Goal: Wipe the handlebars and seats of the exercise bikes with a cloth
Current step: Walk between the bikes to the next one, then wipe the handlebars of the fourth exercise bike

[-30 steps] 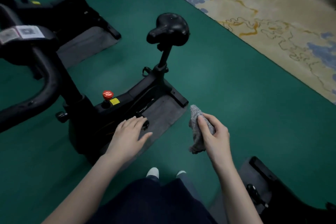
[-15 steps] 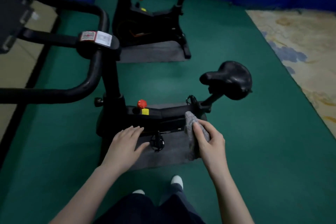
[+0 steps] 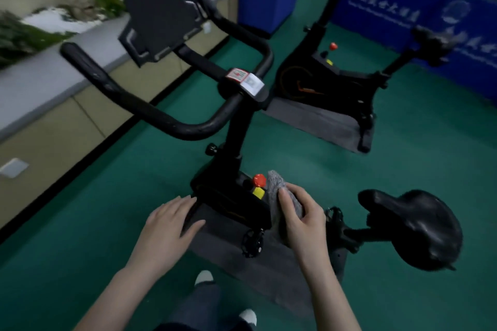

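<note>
A black exercise bike stands right in front of me. Its curved black handlebars point(image 3: 150, 113) reach out to the upper left, and its black seat point(image 3: 419, 226) is at the right. My right hand point(image 3: 301, 217) grips a grey cloth point(image 3: 277, 191) in the air above the bike's frame, beside the red knob point(image 3: 259, 179). My left hand point(image 3: 166, 228) hovers with fingers straight and holds nothing, left of the frame. Neither hand touches the handlebars or the seat.
A second black bike point(image 3: 330, 80) on a grey mat stands behind, with its seat point(image 3: 433, 40) at the upper right. Blue banners point(image 3: 403, 5) line the back. A low grey ledge with plants point(image 3: 35, 70) runs along the left. The floor point(image 3: 80, 236) is green.
The view has swung left and up, bringing the handlebars into full view. Both hands have kept the same pose, the right still gripping the cloth, which sits over the bike's frame near the red knob.
</note>
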The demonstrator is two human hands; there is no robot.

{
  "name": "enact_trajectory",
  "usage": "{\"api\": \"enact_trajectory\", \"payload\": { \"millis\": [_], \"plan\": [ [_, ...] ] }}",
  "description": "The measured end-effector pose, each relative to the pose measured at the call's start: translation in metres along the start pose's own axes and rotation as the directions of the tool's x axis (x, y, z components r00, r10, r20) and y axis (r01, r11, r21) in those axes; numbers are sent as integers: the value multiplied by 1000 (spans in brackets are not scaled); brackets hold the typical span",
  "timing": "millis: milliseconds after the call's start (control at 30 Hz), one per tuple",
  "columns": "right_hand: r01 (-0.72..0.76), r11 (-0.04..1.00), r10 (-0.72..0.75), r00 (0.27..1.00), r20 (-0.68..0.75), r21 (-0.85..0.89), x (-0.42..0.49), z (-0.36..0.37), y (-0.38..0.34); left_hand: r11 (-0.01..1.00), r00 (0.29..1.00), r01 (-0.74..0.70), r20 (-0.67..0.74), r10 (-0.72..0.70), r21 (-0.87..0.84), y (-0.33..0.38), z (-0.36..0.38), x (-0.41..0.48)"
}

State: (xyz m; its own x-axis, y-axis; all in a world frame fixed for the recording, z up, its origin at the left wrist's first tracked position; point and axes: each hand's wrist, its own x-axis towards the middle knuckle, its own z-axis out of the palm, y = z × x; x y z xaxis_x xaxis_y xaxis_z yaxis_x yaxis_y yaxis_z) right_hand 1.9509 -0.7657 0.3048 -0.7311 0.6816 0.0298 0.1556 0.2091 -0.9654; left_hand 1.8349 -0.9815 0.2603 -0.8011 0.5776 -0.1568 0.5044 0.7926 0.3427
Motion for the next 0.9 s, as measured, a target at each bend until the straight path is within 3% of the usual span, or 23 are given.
{"api": "enact_trajectory", "payload": {
  "millis": [233,433,767,900],
  "plan": [
    [139,990,-141,979,145,24,47,44,-34,984,979,166,-104,-173,-70,-27,-23,0],
    [224,973,-231,959,165,62,88,83,-71,961,947,244,-184,-265,-128,-52,-44,21],
    [387,921,-387,887,251,52,142,148,-115,927,892,256,-302,-336,-274,-83,-79,63],
    [434,897,-434,832,346,84,148,173,-126,859,831,215,-376,-411,-464,-83,-96,77]
  ]
}}
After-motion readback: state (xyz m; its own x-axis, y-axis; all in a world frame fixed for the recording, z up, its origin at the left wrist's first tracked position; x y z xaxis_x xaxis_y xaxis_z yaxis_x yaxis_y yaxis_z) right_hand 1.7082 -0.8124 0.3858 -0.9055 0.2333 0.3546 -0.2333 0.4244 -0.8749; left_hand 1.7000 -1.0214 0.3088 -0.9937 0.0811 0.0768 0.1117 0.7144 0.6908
